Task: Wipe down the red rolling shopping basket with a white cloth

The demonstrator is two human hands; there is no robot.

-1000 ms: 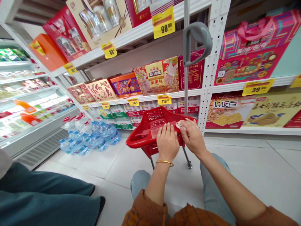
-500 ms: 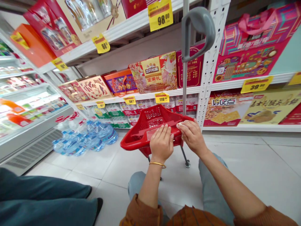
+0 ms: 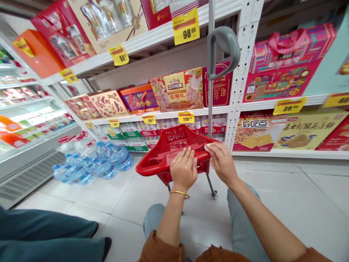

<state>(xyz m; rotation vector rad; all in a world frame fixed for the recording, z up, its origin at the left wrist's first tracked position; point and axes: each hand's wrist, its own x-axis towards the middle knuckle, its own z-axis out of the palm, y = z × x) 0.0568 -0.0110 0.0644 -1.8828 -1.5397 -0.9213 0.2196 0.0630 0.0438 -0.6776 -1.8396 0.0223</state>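
Observation:
A small red plastic cart (image 3: 152,167) stands on the floor right in front of me, with a metal pole and a grey loop handle (image 3: 236,49) rising behind it. My left hand (image 3: 184,169) lies over the cart's near rim, its fingers held together on top. Just to the right, my right hand (image 3: 220,160) is closed at the rim's right part, pinching something small and white (image 3: 208,147) that looks like a crumpled wipe or tissue; most of it is hidden by the fingers.
Shelves (image 3: 152,118) with gift boxes and price tags stand behind the cart. Wrapped water bottles (image 3: 89,163) sit on the floor at left, beside a refrigerated case (image 3: 29,171). Another person's legs (image 3: 51,233) are at lower left.
The whole view has shifted slightly, with cart and hands appearing a little further left and lower. Both hands remain at the cart's rim.

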